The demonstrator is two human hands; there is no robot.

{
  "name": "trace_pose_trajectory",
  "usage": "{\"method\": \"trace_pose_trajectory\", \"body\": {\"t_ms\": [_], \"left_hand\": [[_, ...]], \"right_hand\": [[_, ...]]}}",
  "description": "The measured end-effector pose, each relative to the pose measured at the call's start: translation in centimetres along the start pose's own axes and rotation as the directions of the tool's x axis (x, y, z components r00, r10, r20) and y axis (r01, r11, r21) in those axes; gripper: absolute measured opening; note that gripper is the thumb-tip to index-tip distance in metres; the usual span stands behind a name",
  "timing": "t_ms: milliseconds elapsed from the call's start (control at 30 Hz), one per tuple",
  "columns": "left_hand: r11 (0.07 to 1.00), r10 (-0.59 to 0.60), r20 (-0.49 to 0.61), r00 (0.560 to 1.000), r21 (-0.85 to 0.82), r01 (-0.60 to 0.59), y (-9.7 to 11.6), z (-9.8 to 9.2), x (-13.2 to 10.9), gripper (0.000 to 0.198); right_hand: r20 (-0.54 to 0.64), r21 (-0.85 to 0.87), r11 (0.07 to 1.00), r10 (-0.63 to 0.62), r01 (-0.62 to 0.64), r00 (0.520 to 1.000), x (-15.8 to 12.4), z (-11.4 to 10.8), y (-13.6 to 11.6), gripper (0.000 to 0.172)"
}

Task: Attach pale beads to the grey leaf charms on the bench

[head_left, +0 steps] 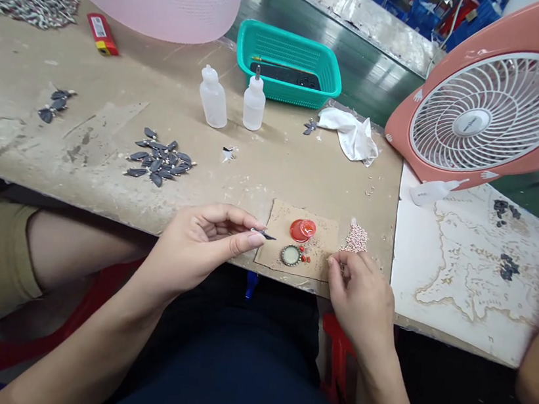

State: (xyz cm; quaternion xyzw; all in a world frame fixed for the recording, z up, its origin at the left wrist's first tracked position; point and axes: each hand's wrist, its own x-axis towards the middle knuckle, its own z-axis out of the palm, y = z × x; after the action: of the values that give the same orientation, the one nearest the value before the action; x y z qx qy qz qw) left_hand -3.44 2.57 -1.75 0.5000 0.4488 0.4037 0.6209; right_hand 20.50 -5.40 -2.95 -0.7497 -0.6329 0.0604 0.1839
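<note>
Widest free lane on the tabletop: cardboard sheet back toward white cloth. Squeeze bottles and green basket block farther back, left of that. Leaf-shaped pieces piled beyond left hand; bare strip between pile and cardboard. Right hand: bead heap just ahead. Red cap, crown cap sit between hands.

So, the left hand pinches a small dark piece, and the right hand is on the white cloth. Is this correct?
Not quite: the head view shows the right hand by the pale pink beads, not on the white cloth. The left hand does pinch a small dark piece.
</note>
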Motion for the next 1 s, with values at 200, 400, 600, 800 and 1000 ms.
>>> {"method": "trace_pose_trajectory", "body": {"t_ms": [200, 400, 600, 800, 1000], "left_hand": [[0.995, -0.042, 0.119, 0.992, -0.082, 0.052, 0.8, 1.7, -1.0, 0.008], [0.984, -0.078, 0.202, 0.976, -0.142, 0.108, 0.9, 3.0, -2.0, 0.01], [0.99, -0.057, 0.222, 0.973, -0.115, 0.084, 0.9, 3.3, -2.3, 0.01], [0.996, -0.052, 0.154, 0.987, -0.065, 0.063, 0.4, 2.6, -1.9, 0.009], [0.997, -0.05, 0.124, 0.991, -0.052, 0.056, 0.3, 2.4, -1.8, 0.009]], "right_hand": [[0.127, 0.747, 0.622, 0.212, -0.233, 0.969, -1.2, -1.4, -1.4, 0.02], [0.226, 0.903, 0.324, 0.198, -0.281, 0.954, -2.5, -2.1, -3.4, 0.014], [0.138, 0.829, 0.523, 0.155, -0.2, 0.978, -3.0, -2.3, -4.1, 0.011], [-0.334, -0.035, 0.96, -0.272, 0.277, 0.902, -2.8, 0.5, -0.9, 0.003], [-0.202, -0.378, 0.835, -0.495, 0.399, 0.845, -3.1, 1.8, 2.0, 0.006]]}}
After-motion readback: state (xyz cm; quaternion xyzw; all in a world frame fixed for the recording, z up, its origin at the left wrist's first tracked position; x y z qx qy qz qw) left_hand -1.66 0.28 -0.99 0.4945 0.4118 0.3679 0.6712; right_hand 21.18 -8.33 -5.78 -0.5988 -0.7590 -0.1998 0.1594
